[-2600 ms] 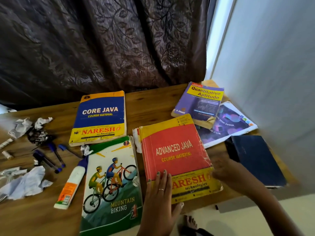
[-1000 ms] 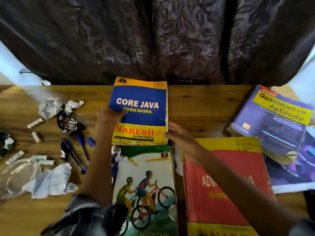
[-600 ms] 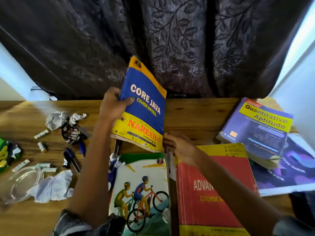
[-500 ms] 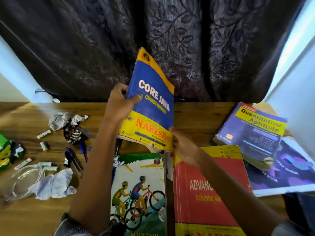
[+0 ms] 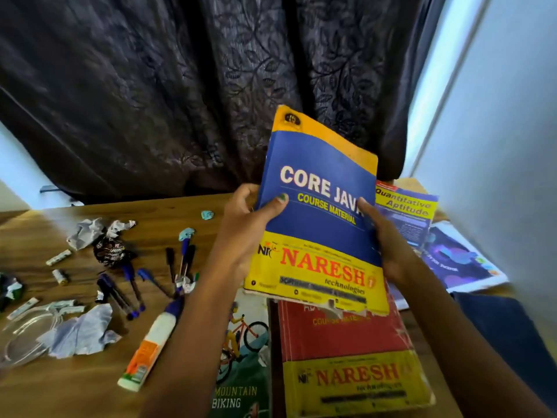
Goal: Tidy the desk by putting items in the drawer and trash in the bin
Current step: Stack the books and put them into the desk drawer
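The Core Java book (image 5: 319, 218) is held up off the desk (image 5: 187, 215), tilted, above the red book (image 5: 346, 354) and the biking book (image 5: 241, 357). It is gripped at both long edges: the left hand (image 5: 247, 233) is curled round the spine side, thumb laid across the blue cover, and the right hand (image 5: 388, 248) is closed on the opposite edge, with only the thumb tip seen on the front.

The book is judged to be a thick softcover, moderately heavy and somewhat floppy; the cover appears to bow slightly. The bottom edge is torn and frayed, so that part is best left alone, since loose strips could be ripped further. A firmer hold is expected nearer the spine, where the pages are bound and sag least. The glossy cover may be a little slippery, so a two-sided grip like the present one seems sound. If one hand is to be freed for a drawer, the spine should be taken in the palm.

Neither drawer nor bin is seen. The aptitude book (image 5: 407, 215), pens (image 5: 132, 285), a glue tube (image 5: 150, 342) and crumpled paper (image 5: 81, 336) lie on the desk, not yet tidied.
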### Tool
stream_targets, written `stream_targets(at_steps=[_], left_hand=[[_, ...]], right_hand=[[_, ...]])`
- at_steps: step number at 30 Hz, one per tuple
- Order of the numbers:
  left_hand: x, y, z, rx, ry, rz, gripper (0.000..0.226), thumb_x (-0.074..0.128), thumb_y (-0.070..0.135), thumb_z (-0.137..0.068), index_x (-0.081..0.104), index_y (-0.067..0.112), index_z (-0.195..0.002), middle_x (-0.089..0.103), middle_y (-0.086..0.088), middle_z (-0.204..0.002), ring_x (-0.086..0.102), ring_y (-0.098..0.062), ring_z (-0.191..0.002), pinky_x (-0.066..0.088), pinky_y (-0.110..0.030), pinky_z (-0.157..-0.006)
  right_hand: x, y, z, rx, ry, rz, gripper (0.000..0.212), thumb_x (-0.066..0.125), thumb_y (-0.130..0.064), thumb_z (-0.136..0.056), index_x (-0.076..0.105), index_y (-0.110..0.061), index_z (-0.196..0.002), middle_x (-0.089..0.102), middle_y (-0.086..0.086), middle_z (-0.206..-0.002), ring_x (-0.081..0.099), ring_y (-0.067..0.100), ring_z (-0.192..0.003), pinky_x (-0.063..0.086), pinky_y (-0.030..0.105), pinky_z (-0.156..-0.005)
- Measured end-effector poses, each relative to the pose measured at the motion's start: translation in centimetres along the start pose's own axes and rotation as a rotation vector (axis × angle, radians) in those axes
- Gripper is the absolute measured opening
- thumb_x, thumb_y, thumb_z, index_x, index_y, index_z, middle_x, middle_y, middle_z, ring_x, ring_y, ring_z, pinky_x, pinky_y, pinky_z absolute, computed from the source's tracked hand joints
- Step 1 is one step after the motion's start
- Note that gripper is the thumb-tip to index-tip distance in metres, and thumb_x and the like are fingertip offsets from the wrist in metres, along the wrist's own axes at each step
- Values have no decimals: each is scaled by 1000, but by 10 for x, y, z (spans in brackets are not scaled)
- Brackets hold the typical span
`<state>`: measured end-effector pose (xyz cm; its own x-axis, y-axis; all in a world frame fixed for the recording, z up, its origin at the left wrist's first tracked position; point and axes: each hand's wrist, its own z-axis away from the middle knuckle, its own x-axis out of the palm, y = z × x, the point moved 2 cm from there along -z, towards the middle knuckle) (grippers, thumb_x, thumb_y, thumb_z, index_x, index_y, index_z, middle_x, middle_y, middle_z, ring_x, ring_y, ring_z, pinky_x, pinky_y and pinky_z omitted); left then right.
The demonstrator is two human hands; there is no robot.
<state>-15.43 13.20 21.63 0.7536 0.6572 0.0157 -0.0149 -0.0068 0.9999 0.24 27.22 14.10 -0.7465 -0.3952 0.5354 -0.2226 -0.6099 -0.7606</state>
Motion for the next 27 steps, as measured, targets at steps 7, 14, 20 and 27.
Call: stream_targets(at_steps=[7,14,20,27], left_hand=[[16,-32,37,-234,-65,166,17,68,21,-84,60,18,-98,74,-3,-90,71,-19,-72,59,-32,-60],[18,-61,60,-449,-117,274,21,66,23,-83,59,20,-102,72,-8,-96,70,-25,-75,56,-41,-70],[14,-72,64,-471,-125,261,24,66,25,-83,59,21,-106,72,-9,-100,70,-26,-79,57,-41,-69],[1,-107,66,-518,-6,117,26,62,16,-89,55,24,-113,71,-10,-103,70,-28,-83,58,-38,-61]], right_hand=[[-37,23,27,90,73,53,39,68,-35,-79,65,-13,-112,73,12,-98,72,26,-76,59,37,-63],[-55,48,51,197,115,15,34,67,-40,-77,75,-13,-96,73,15,-95,71,29,-75,57,43,-75],[-54,74,50,251,97,-69,35,67,-41,-74,75,-15,-96,73,14,-97,71,29,-80,57,43,-76],[-69,60,43,-76,338,364,31,66,-17,-86,59,-12,-115,69,11,-111,68,28,-93,56,48,-81]])
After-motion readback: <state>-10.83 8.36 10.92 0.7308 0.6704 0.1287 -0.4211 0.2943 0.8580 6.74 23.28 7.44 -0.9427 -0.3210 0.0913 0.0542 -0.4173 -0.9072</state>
